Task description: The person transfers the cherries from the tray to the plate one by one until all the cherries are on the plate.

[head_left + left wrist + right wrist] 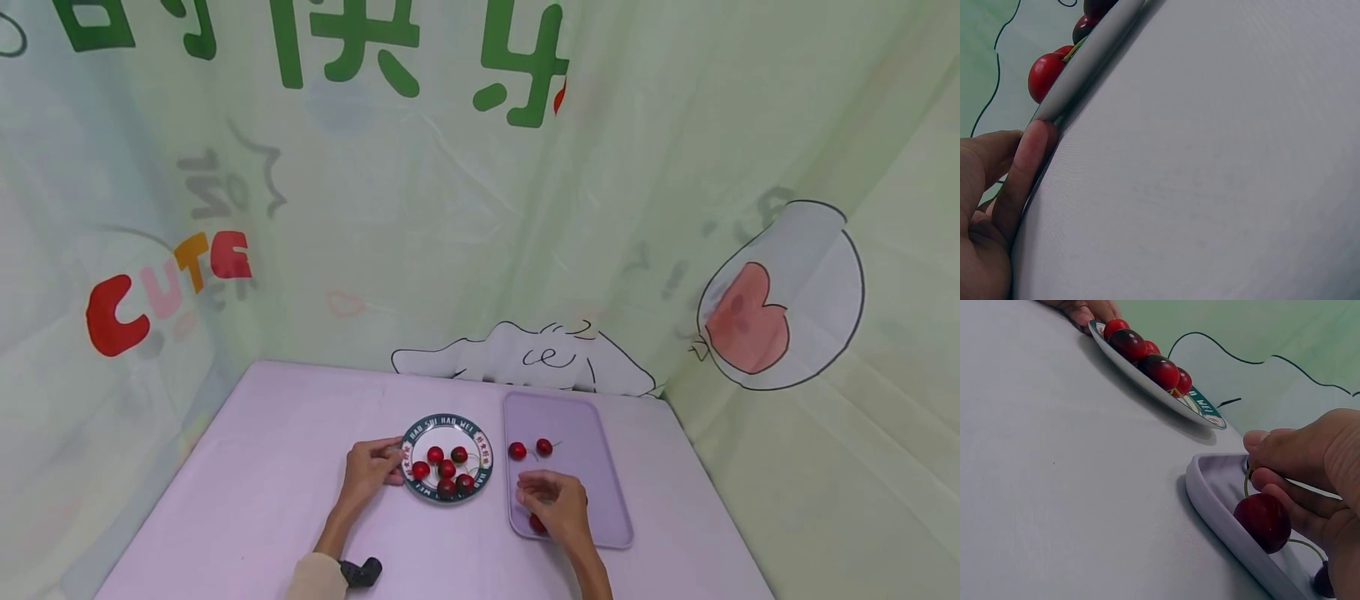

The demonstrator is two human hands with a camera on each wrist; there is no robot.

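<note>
My left hand (pixel 371 467) grips the left rim of a round plate (pixel 412 492) with a dark green patterned border. In the left wrist view, fingers lie along the underside of the plate's edge. Several red cherries (pixel 447 468) are heaped on this plate, some with green stems. Over the near part of a lilac tray (pixel 607 467), my right hand (pixel 557 504) has its thumb and fingers drawn together. A dark red cherry (pixel 1263 522) hangs just below, its stem running up to the fingertips. Part of another cherry (pixel 1324 579) shows behind the hand.
Two cherries, one at the left (pixel 517 451) and one beside it (pixel 544 447), lie farther back in the tray. A black device (pixel 362 572) sits by the left sleeve. Behind the pale table (pixel 300 400) hangs a printed curtain (pixel 450 233).
</note>
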